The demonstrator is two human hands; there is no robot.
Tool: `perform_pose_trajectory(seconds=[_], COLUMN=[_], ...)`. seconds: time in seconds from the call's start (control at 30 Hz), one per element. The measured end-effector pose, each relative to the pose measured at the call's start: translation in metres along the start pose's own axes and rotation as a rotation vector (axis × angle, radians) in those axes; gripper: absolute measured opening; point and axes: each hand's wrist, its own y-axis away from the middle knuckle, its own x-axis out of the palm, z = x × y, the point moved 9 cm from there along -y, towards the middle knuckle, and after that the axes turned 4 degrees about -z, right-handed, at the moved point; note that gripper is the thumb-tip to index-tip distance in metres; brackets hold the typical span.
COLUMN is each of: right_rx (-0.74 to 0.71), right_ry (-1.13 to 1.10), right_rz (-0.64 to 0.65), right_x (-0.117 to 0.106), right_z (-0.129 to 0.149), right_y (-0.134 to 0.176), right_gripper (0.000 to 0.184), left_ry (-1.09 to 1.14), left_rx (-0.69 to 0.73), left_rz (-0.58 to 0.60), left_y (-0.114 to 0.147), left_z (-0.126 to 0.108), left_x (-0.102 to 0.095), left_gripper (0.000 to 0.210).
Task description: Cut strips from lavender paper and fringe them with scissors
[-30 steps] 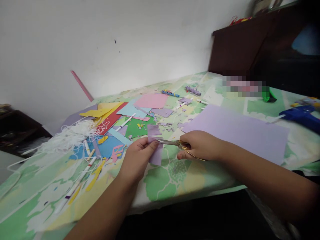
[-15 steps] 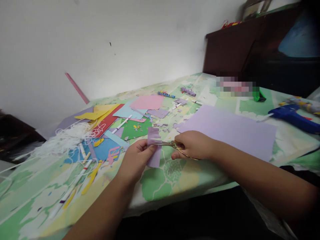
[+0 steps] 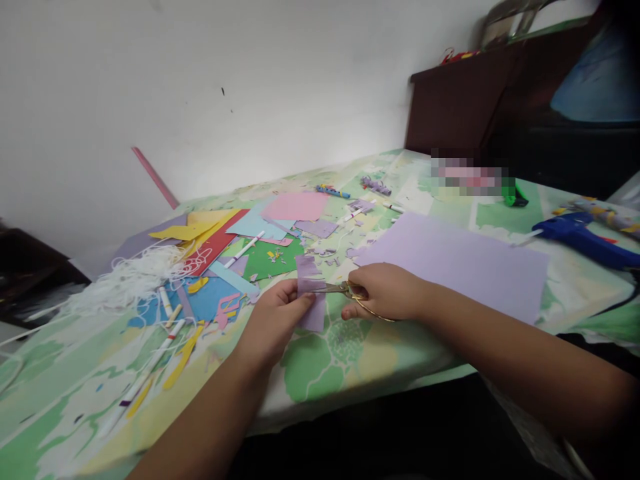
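My left hand (image 3: 277,317) pinches a narrow strip of purple paper (image 3: 311,317) between thumb and fingers. Several short cuts fringe the strip's right edge in its upper part. My right hand (image 3: 387,291) is closed round the gold handles of a pair of scissors (image 3: 345,288). The blades point left and lie across the strip, just above my left thumb. A large lilac sheet (image 3: 465,267) lies on the table beyond my right hand. Small purple scraps (image 3: 327,252) are scattered past the strip.
White string (image 3: 145,280) is heaped at left beside a red sheet (image 3: 217,241), a green sheet (image 3: 270,257) and several markers (image 3: 245,249). A blue glue gun (image 3: 585,239) lies at right. Decorated rolls (image 3: 376,185) sit at the back. The table's front edge (image 3: 370,407) is close to me.
The purple strip has shifted very slightly to the right in my left hand. The scissors stay at the strip, and both hands are almost where they were.
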Motion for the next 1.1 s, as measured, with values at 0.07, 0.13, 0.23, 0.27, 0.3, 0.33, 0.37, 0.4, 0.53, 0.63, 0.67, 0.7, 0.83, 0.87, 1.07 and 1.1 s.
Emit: perform_pose_trajectory(seconds=[0.07,0.13,0.23,0.27,0.3,0.33,0.37,0.4,0.53,0.63,0.67,0.7,0.83,0.87,1.07,1.1], right_rx=[-0.002,-0.015,-0.042,-0.047,-0.049,-0.048,-0.047,-0.048,-0.066,-0.068,-0.065,-0.060,-0.039,-0.038,-0.044,-0.042], right_ry=[0.004,0.009,0.017,0.020,0.022,0.027,0.030,0.033,0.040,0.041,0.041,0.041,0.037,0.038,0.048,0.043], right_rz=[0.001,0.005,0.012,0.013,0.013,0.012,0.013,0.016,0.027,0.030,0.033,0.035,0.036,0.030,0.004,0.003], right_x=[0.000,0.000,0.001,0.001,0.001,0.001,0.002,0.002,0.002,0.002,0.002,0.002,0.002,0.001,0.000,-0.001], right_z=[0.001,0.002,0.004,0.004,0.005,0.004,0.004,0.004,0.006,0.007,0.007,0.007,0.005,0.005,0.005,0.005], right_y=[0.000,0.000,0.000,0.000,0.000,0.000,0.000,0.000,0.001,0.001,0.001,0.001,0.001,0.001,0.000,0.000], right_gripper=[0.058,0.059,0.060,0.060,0.059,0.059,0.059,0.059,0.060,0.060,0.060,0.060,0.060,0.060,0.056,0.056], left_ry=[-0.013,-0.022,-0.026,-0.028,-0.031,-0.035,-0.042,-0.051,-0.081,-0.089,-0.094,-0.096,-0.094,-0.094,-0.071,-0.049], left_rx=[0.002,0.004,-0.002,-0.006,-0.010,-0.013,-0.013,-0.013,-0.021,-0.026,-0.022,-0.019,-0.030,-0.031,-0.037,-0.039], left_rz=[-0.010,-0.016,-0.022,-0.023,-0.026,-0.028,-0.033,-0.039,-0.057,-0.061,-0.068,-0.076,-0.079,-0.075,-0.102,-0.102], left_y=[0.000,0.000,0.000,0.000,0.000,0.000,0.001,0.001,0.002,0.004,0.004,0.004,0.003,0.003,0.003,0.003], left_z=[0.000,0.000,0.000,0.001,0.002,0.002,0.002,0.002,0.001,0.001,0.000,0.000,0.000,0.000,0.002,0.003], left_x=[-0.001,-0.002,-0.003,-0.004,-0.004,-0.005,-0.005,-0.006,-0.008,-0.008,-0.009,-0.009,-0.009,-0.009,-0.012,-0.012], left_gripper=[0.015,0.014,0.014,0.014,0.014,0.014,0.014,0.014,0.012,0.012,0.012,0.011,0.011,0.011,0.016,0.017])
